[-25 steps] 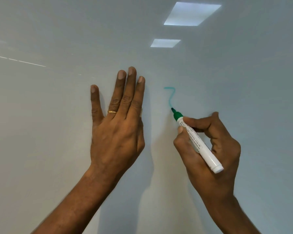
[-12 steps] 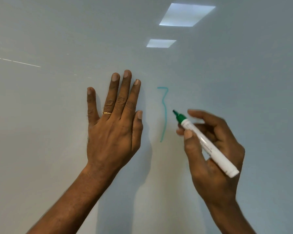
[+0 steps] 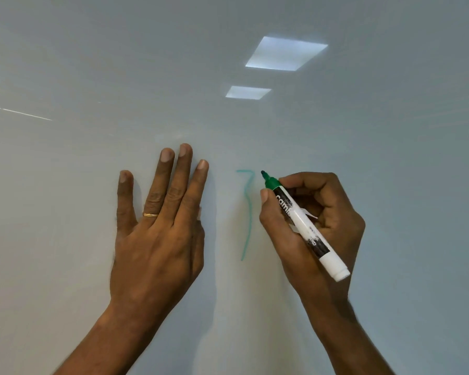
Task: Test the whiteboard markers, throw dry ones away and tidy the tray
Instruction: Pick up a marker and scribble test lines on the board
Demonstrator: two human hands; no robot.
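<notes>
The right hand (image 3: 336, 234) holds the green marker (image 3: 303, 226) in a closed grip. Its tip has climbed from mid-height to just right of the top of the green stroke (image 3: 248, 212) on the whiteboard (image 3: 390, 158). Left of the stroke, the left hand (image 3: 157, 239) stays flat, fingers straight.

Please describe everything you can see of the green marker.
The green marker is uncapped: dark tip, green collar, white plastic-looking barrel with a worn black label. It is slanted, tip pointing up-left beside the top of a pale green line on the whiteboard. Only the right hand grips it, near the collar.
</notes>
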